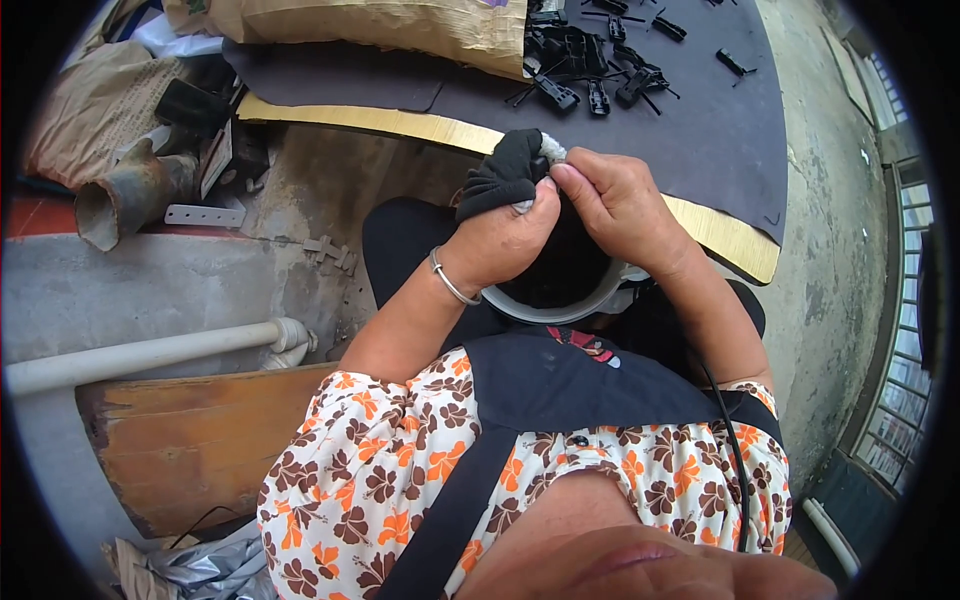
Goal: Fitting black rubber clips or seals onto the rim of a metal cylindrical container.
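My left hand is closed around a black cloth piece with a fuzzy grey edge. Pinched fingers of my right hand meet the grey edge of the same piece, close to my left thumb. A small dark part shows between the hands, too hidden to name. Below them, between my knees, stands a round bucket with a pale rim and a dark inside; its contents cannot be made out.
A table with a dark cover and gold edge lies ahead, with several black plastic parts and a brown paper sack. To the left are a rusty pipe fitting, a white pipe and a wooden board.
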`<state>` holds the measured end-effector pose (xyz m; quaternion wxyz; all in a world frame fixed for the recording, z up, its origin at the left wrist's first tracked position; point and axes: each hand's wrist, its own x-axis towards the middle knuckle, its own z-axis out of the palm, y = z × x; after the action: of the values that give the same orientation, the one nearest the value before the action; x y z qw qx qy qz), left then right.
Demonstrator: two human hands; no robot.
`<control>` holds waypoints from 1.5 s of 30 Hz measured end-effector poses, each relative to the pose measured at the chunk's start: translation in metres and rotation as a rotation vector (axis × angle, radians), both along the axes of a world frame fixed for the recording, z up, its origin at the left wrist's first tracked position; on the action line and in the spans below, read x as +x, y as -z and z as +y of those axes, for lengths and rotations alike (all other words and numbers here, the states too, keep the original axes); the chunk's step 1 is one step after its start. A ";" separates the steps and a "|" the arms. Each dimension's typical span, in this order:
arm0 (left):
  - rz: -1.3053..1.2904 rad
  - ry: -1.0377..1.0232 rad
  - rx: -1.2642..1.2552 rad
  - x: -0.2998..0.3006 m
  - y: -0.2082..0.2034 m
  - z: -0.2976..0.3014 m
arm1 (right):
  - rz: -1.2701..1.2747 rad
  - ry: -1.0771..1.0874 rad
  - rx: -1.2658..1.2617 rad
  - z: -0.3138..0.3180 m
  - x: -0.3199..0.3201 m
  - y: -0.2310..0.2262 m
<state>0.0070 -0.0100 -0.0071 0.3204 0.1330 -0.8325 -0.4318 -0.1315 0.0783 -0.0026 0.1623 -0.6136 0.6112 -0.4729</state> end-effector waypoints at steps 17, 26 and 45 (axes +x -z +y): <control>-0.109 -0.113 0.460 0.005 0.001 -0.015 | 0.353 0.512 0.058 -0.027 -0.045 0.016; 0.019 0.224 1.457 -0.012 -0.001 -0.011 | 0.308 -0.059 -0.246 0.007 -0.035 -0.005; -0.021 -0.034 0.207 -0.008 -0.006 0.008 | -0.251 -0.025 0.156 0.007 -0.010 -0.006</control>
<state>-0.0011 -0.0017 -0.0009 0.3033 0.1839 -0.7846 -0.5086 -0.1418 0.0850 0.0032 0.2907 -0.5428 0.6131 -0.4949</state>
